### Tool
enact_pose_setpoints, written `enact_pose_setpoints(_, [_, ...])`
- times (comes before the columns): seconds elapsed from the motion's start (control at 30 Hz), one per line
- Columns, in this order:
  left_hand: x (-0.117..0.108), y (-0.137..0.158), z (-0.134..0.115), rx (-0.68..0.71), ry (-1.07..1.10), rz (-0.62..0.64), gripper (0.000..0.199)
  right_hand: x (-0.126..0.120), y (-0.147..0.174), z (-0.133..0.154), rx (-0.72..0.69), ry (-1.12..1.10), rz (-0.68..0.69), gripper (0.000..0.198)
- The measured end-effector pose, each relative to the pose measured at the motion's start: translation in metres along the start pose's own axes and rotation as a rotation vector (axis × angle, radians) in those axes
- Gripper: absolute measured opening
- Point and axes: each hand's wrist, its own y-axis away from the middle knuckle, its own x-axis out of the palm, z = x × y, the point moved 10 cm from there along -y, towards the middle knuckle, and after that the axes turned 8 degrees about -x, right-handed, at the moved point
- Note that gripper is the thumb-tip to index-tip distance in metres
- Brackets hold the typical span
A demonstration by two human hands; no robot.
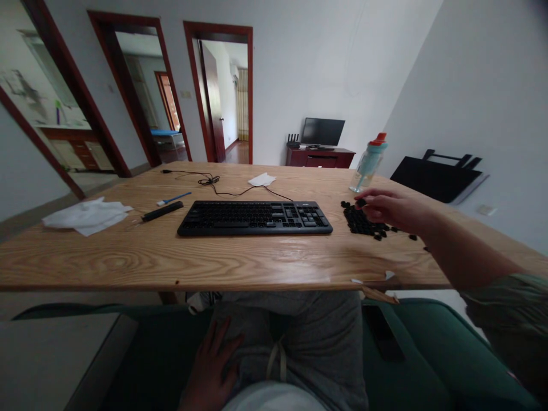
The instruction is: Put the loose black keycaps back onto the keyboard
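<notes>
My right hand [387,209] is over the right side of the table, its fingertips pinching a small black keycap [361,202]. Beneath it lies a pile of loose black keycaps [359,221], with a few scattered to the right. A black keyboard [254,218] rests in the middle of the table; some of its key positions look bare, mostly toward the right. My left hand [217,357] lies on my thigh below the table edge, fingers spread, with nothing in it.
A clear bottle with an orange lid [370,162] stands behind the keycaps. White tissues [88,214], a blue brush [173,198] and a long black bar [162,211] lie at left. The keyboard cable [209,180] runs behind. A phone [383,333] lies on the green seat [422,337].
</notes>
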Motion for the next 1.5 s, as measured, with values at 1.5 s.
enact_pose_setpoints(1.5, [-0.002,0.002,0.004,-0.008,0.009,0.009,0.061,0.108,-0.029,0.001,-0.138,-0.119,0.217,0.031])
